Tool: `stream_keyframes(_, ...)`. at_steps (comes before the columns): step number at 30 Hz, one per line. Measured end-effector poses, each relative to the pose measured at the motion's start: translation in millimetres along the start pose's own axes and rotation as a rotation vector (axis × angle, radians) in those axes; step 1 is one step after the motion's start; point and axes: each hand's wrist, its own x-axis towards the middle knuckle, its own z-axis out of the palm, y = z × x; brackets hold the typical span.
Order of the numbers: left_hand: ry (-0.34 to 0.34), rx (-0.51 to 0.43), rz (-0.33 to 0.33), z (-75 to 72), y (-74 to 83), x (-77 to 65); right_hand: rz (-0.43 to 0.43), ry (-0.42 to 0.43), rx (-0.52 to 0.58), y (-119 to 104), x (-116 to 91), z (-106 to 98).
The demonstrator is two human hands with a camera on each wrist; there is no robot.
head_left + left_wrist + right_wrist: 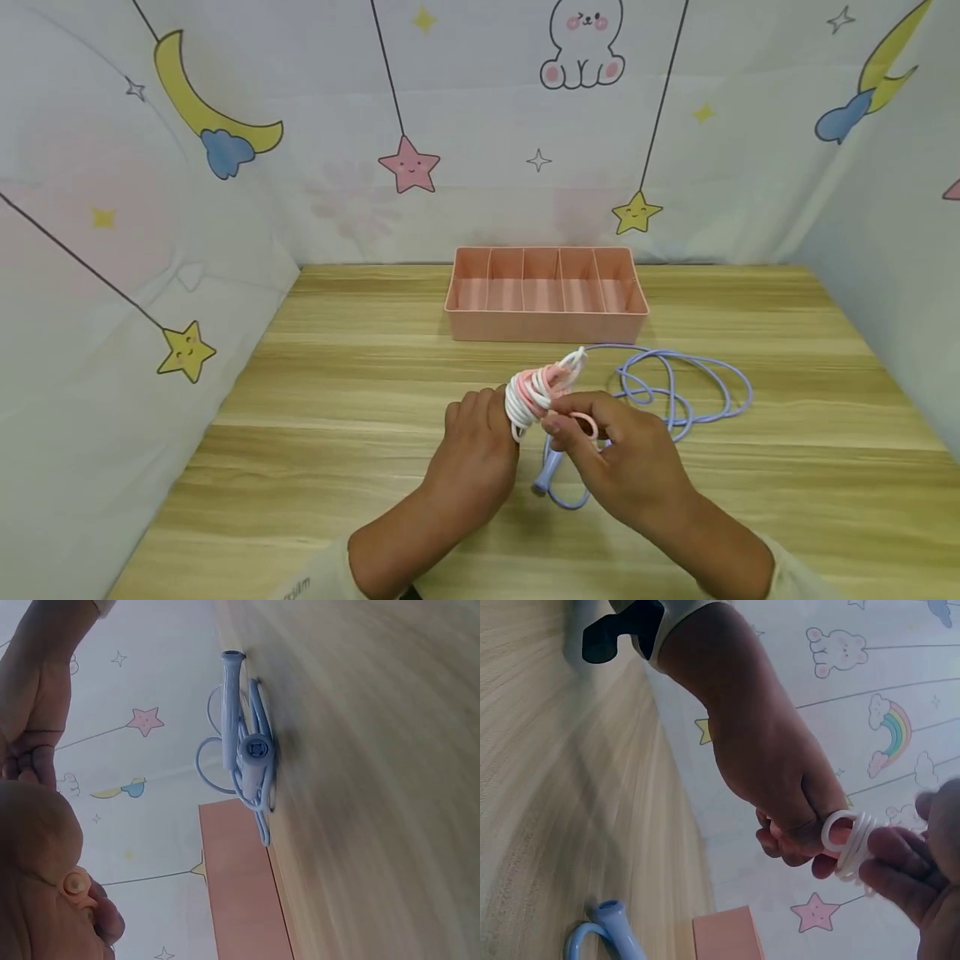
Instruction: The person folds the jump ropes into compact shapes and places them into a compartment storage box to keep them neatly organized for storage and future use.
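A pink and white cord (pixel 531 396) is wound into a tight bundle above the table. My left hand (pixel 476 454) grips its lower left end, fingers curled round it. In the left wrist view a round pink end piece (pixel 76 883) pokes out of the fist. My right hand (pixel 630 454) pinches a loose pink stretch of the cord between thumb and fingers, just right of the coils. White loops (pixel 859 840) show between both hands in the right wrist view. Below them, a lavender-blue jump rope lies on the table, one handle (pixel 550 468) under the hands.
A pink organizer box (pixel 547 326) with several compartments stands at the back of the wood-grain table (pixel 360 358). The jump rope's lavender cord spreads in loose loops to the right, in front of the box. Patterned cloth (pixel 480 108) walls the back and sides.
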Motion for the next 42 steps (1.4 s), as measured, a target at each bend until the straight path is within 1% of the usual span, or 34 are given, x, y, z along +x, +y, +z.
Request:
stream_keyframes(2, 0.011, -0.052, -0.016, 0.5, 1.0, -0.4, -0.016, -0.038, 0.11, 0.5, -0.9, -0.7)
stream_keyframes(3, 0.019, -0.081, -0.03, 0.8, 1.3, -0.3, -0.025, -0.068, 0.149, 1.0, -1.2, -1.4)
stream_keyframes(5, 0.036, -0.131, -0.053, 1.0, 1.5, -0.5, -0.049, -0.122, 0.185, 1.9, -1.5, -2.2)
stream_keyframes(6, 0.045, -0.155, -0.061, 1.0, 1.8, -0.5, -0.071, -0.128, 0.186, 2.7, -1.2, -2.1)
stream_keyframes(8, 0.073, -0.186, -0.066, 1.0, 2.7, -0.7, -0.115, -0.094, 0.154, 4.2, 0.1, -0.4)
stream_keyframes(10, 0.101, -0.196, -0.053, 1.1, 4.0, -1.1, -0.139, -0.014, 0.115, 5.0, 1.0, 2.5)
stream_keyframes(11, 0.116, -0.192, -0.038, 1.4, 5.2, -1.1, -0.134, 0.028, 0.118, 4.7, 1.3, 4.2)
stream_keyframes(12, 0.129, -0.187, -0.023, 1.6, 6.3, -1.3, -0.113, 0.064, 0.134, 4.1, 1.2, 5.7)
stream_keyframes(13, 0.142, -0.179, -0.008, 1.7, 7.4, -1.4, -0.072, 0.094, 0.156, 2.7, 1.3, 6.9)
stream_keyframes(15, 0.175, -0.162, 0.015, 1.8, 9.4, -1.0, 0.068, 0.12, 0.239, -1.8, 1.5, 7.5)
stream_keyframes(18, 0.217, -0.139, 0.031, 1.2, 11.2, 0.0, 0.327, 0.123, 0.361, -9.6, 3.1, 5.6)
stream_keyframes(19, 0.229, -0.136, 0.033, 1.0, 11.5, 0.4, 0.394, 0.117, 0.383, -11.8, 4.0, 4.5)
stream_keyframes(20, 0.239, -0.131, 0.034, 0.8, 11.7, 0.5, 0.442, 0.101, 0.384, -13.3, 4.5, 3.5)
stream_keyframes(21, 0.243, -0.13, 0.032, 0.7, 11.8, 0.5, 0.473, 0.079, 0.365, -14.4, 4.9, 2.6)
stream_keyframes(25, 0.249, -0.112, 0.036, 0.8, 10.3, 0.1, 0.533, -0.031, 0.25, -15.8, 7.1, -3.8)
stream_keyframes(28, 0.252, -0.078, 0.053, 1.0, 5.9, 0.2, 0.571, -0.109, 0.16, -15.0, 11.1, -12.3)
stream_keyframes(31, 0.238, -0.05, 0.083, -0.3, -1.8, 0.8, 0.586, -0.142, 0.104, -11.0, 15.0, -21.7)
stream_keyframes(33, 0.22, -0.056, 0.11, -1.5, -6.8, 1.0, 0.582, -0.129, 0.093, -7.6, 15.1, -26.1)
stream_keyframes(36, 0.177, -0.099, 0.15, -2.9, -11.5, -0.5, 0.563, -0.087, 0.163, -2.8, 14.4, -27.9)
stream_keyframes(38, 0.143, -0.138, 0.162, -2.9, -12.5, -1.8, 0.557, -0.071, 0.227, -0.2, 13.1, -27.7)
stream_keyframes(39, 0.124, -0.157, 0.165, -2.9, -12.8, -2.7, 0.561, -0.068, 0.27, 1.4, 12.6, -27.3)
stream_keyframes(42, 0.071, -0.21, 0.178, -3.0, -13.9, -4.2, 0.554, -0.084, 0.46, 9.1, 11.6, -26.6)
